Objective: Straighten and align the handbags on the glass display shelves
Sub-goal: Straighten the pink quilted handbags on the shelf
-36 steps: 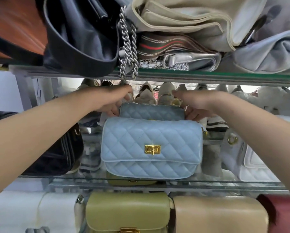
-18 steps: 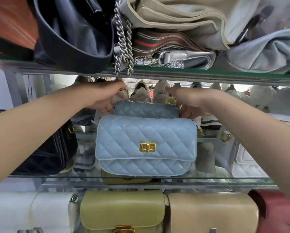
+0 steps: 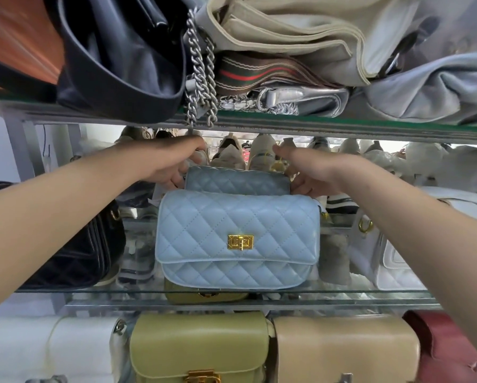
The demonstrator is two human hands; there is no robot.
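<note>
A light blue quilted handbag with a gold clasp stands upright at the front of the middle glass shelf. Right behind it stands a second, darker blue quilted handbag, of which only the top shows. My left hand grips the left end of that rear bag and my right hand grips its right end. The fingertips of both hands are hidden behind the bags.
A black quilted bag stands at the left and a white bag at the right of the same shelf. The upper shelf carries dark, beige and grey bags with a hanging chain. Below stand olive, tan and red bags.
Both hands stay on the ends of the rear blue bag. The whole view has shifted slightly; the bags show no clear movement on the shelf.
</note>
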